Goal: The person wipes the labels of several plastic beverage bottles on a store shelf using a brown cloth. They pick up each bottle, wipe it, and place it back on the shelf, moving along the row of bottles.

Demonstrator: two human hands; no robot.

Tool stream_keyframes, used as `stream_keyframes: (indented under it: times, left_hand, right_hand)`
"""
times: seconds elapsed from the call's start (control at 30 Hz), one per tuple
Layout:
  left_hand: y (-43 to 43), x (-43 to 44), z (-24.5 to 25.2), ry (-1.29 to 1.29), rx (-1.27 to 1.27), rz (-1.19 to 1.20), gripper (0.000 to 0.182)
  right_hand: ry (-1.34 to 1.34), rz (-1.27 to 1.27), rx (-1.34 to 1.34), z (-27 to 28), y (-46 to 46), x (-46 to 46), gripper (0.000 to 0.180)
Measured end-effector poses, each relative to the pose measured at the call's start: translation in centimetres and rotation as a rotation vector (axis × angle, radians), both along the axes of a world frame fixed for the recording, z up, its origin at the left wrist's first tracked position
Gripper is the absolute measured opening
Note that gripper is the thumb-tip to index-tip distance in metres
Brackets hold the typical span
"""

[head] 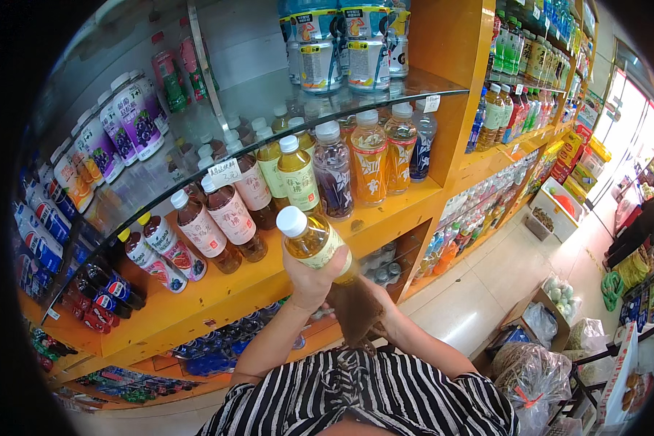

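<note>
My left hand [313, 278] grips a plastic bottle of yellow drink [319, 240] with a white cap and pale green label, tilted in front of the shelf. A brown cloth [354, 308] lies against the bottle's lower end, with my right hand [381, 313] around it; the cloth hides most of the fingers. Behind the bottle, similar green-labelled bottles [298, 180] stand on an orange wooden shelf [207, 305], beside pink-labelled bottles of dark drink [231, 218] and bottles of orange drink [369, 163].
A glass shelf [305, 122] with price tags juts out above the bottles and holds grape drink bottles [136, 114]. Lower compartments hold more bottles. To the right are a tiled aisle [468, 289], plastic-wrapped goods [528, 370], a white bin [558, 210] and a person in dark clothes [637, 229].
</note>
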State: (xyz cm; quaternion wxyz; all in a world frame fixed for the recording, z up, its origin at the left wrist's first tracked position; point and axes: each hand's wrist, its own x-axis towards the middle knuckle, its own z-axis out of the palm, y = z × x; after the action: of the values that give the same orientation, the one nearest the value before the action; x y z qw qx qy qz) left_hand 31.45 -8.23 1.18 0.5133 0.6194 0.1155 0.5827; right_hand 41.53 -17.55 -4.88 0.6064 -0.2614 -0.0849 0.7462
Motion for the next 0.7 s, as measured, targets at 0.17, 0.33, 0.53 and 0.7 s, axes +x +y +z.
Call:
stream_keyframes:
  times: [0.17,0.33,0.53,0.7]
  left_hand:
    - [1.0,0.0,-0.6,-0.032,-0.063,0.023,0.053]
    - [2.1,0.4,-1.4,-0.051,-0.136,0.005,0.054]
    - [0.6,0.6,-0.7,-0.107,-0.378,-0.225,0.045]
    - [-0.3,1.4,-0.3,-0.208,-0.490,-0.355,0.037]
  right_hand:
    - [-0.223,0.072,-0.015,-0.6,-2.5,1.3,0.059]
    - [-0.346,-0.175,-0.102,1.9,-5.9,2.4,0.065]
    - [-0.822,-0.757,0.428,4.1,-5.6,2.6,0.038]
    - [-1.937,-0.794,0.737,4.1,-1.9,1.4,0.062]
